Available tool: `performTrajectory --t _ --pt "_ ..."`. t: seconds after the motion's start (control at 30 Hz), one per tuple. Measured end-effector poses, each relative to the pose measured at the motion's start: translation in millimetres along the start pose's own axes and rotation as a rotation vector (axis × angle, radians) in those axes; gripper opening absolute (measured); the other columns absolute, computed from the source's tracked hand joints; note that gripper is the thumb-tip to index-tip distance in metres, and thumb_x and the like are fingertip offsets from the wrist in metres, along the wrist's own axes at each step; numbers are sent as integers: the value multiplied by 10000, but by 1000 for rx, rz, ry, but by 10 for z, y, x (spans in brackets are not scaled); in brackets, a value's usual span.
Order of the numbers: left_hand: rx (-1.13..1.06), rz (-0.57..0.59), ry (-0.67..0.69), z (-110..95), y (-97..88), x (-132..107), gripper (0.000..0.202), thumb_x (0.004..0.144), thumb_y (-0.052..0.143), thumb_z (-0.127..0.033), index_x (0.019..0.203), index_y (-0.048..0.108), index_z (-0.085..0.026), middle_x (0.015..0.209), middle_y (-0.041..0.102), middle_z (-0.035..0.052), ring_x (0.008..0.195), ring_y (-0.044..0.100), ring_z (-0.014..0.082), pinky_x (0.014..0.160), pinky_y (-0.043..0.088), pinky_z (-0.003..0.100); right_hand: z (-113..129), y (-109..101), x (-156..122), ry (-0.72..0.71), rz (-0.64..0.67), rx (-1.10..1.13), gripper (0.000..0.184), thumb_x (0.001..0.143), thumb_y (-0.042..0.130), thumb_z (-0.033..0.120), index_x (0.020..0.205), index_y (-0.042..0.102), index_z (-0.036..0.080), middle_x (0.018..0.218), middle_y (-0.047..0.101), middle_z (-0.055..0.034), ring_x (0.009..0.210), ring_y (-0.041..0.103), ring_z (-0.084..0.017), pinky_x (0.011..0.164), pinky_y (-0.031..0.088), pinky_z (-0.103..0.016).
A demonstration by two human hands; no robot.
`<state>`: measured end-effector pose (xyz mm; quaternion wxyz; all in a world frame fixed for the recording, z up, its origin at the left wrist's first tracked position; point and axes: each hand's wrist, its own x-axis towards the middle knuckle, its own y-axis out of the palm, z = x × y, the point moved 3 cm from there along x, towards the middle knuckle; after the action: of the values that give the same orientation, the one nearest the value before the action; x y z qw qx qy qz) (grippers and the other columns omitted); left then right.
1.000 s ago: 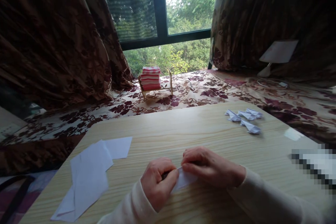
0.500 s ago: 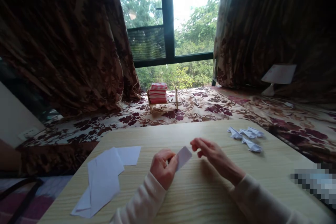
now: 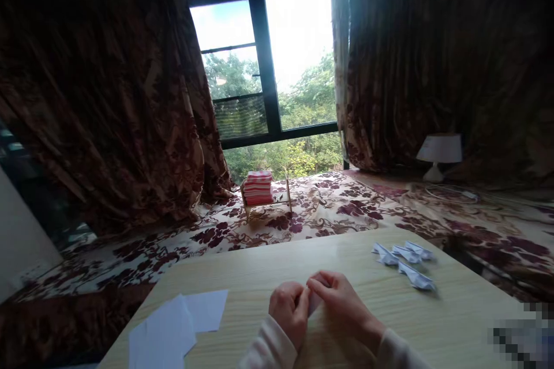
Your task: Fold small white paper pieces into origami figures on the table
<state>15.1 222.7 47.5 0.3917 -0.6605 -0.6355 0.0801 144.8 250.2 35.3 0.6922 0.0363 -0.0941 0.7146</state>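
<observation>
Between my two hands, above the wooden table [image 3: 259, 268], is a small folded piece of white paper [image 3: 314, 302], mostly covered by fingers. My left hand [image 3: 289, 310] grips it from the left with thumb and curled fingers. From the right, my right hand [image 3: 340, 300] pinches its upper part, thumb and fingertips close to the left hand. Loose white paper sheets [image 3: 162, 334] lie overlapping on the left of the table. Several small folded white paper shapes [image 3: 415, 275] rest at the table's far right.
Behind the table, a small wooden stand [image 3: 289, 195] holds a stack of red-and-white striped cloths [image 3: 258, 187] on a floral cover [image 3: 337, 207]. A white lamp [image 3: 440, 150] stands at the right by the curtain [image 3: 389, 98]. A blurred patch covers the lower right corner.
My right hand has moved left onto the folded paper and closed on it beside my left hand. The camera has tilted up, so the scene sits lower.
</observation>
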Motion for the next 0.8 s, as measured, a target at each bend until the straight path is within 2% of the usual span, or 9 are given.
performTrajectory --t 0.1,0.17,0.3,0.4,0.47,0.6,0.7,0.73,0.8 --pt "-13 47 61 24 -96 -118 285 803 426 -284 543 457 -174 576 427 -5 611 455 145 600 315 260 -48 -197 95 52 -97 -10 312 694 587 420 559 586 138 471 449 48 479 400 -99 482 317 -229" --pt "13 56 23 82 -196 -173 306 819 405 -289 537 434 -175 561 404 -14 585 441 135 580 304 255 -47 -258 111 88 -85 -9 344 724 554 461 617 606 138 475 446 48 467 390 -97 479 314 -232" --pt "-6 84 4 148 -311 -189 300 811 425 -280 530 409 -177 569 420 -9 593 444 136 570 303 251 45 -74 13 101 113 4 416 748 526 519 681 639 124 609 558 -9 564 468 -120 526 348 -232" --pt "-64 100 -15 135 -315 -178 294 811 430 -290 540 418 -175 590 426 -6 617 453 141 587 317 251 121 135 -109 104 269 4 368 698 612 474 638 645 112 545 517 10 523 431 -108 484 301 -222" --pt "-101 117 -64 136 -321 -176 305 801 448 -308 528 425 -174 571 408 -13 599 436 137 570 307 249 145 205 -166 97 320 9 350 676 642 447 593 627 107 512 482 23 509 400 -99 477 277 -219" --pt "-282 130 -202 214 -419 -150 324 784 449 -351 514 458 -172 515 382 -27 536 389 125 512 281 244 111 178 -186 97 291 37 344 699 623 439 596 602 111 531 468 28 530 382 -97 496 267 -221" --pt "-370 26 -214 259 -532 -116 316 781 429 -338 533 514 -162 527 438 -13 573 437 141 580 335 251 71 152 -182 118 248 73 362 731 582 468 646 593 116 561 474 26 547 385 -98 513 274 -225" --pt "-390 32 -216 256 -539 -116 315 788 420 -347 562 531 -159 551 459 -8 599 453 148 600 347 253 69 160 -189 125 242 86 368 733 579 475 652 590 116 566 474 25 550 385 -98 516 276 -225" --pt "-462 123 -248 220 -493 -142 285 785 454 -374 653 570 -150 588 485 -6 611 448 146 581 345 248 85 194 -216 136 239 108 379 738 574 484 659 591 115 569 473 23 552 382 -97 517 283 -226"
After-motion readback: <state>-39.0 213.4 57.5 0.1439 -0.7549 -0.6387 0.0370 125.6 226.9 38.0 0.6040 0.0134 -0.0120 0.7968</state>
